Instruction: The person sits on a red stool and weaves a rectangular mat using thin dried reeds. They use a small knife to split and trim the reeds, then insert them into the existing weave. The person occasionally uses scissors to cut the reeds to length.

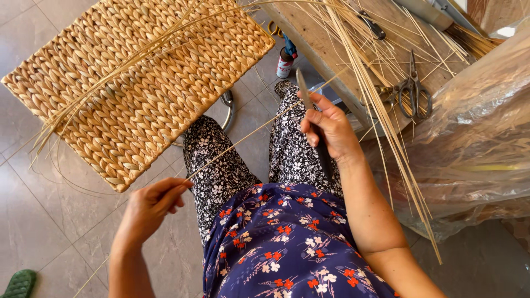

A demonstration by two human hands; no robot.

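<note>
One thin pale straw [243,138]; taut between hands.

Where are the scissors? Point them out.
In the head view the scissors lie at upper right on the wooden board, among loose straw stalks, beyond the right hand holding the knife.

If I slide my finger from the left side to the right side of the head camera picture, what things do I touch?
Green sandal → woven mat → left hand pinching a straw → right hand holding a knife → scissors → clear plastic bag.
</note>
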